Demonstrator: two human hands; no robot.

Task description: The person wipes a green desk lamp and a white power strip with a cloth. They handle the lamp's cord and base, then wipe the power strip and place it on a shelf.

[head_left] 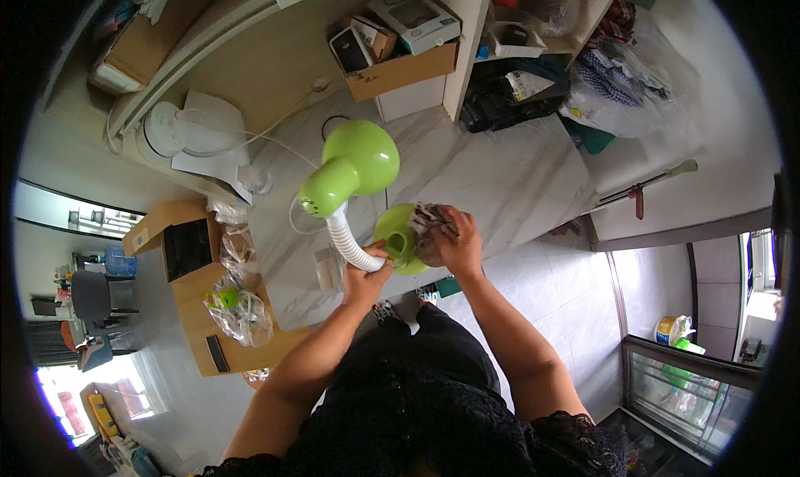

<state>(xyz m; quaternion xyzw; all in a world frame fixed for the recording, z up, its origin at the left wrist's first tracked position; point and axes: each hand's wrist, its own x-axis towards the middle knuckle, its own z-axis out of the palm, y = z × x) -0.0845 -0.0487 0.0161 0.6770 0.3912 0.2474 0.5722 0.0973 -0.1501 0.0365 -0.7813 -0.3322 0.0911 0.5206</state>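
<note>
A green desk lamp (362, 156) with a white ribbed neck (342, 234) is in front of me at the table's near edge. My left hand (367, 281) is closed around the lower end of the neck, close to the round green base (386, 224). In my right hand (463, 245) is a bunched grey-brown cloth (428, 219), pressed against the right side of the base. The lamp's head leans away to the far left, over the marble-patterned table (467, 169). Part of the base is hidden behind the cloth and my fingers.
At the table's back stands a cardboard box (400, 75) of small packages. A white round device (164, 129) with a cord is at the far left. Below the left edge lie an open carton (187, 244) and plastic bags (242, 314). Bagged clothes (617, 94) fill the far right corner.
</note>
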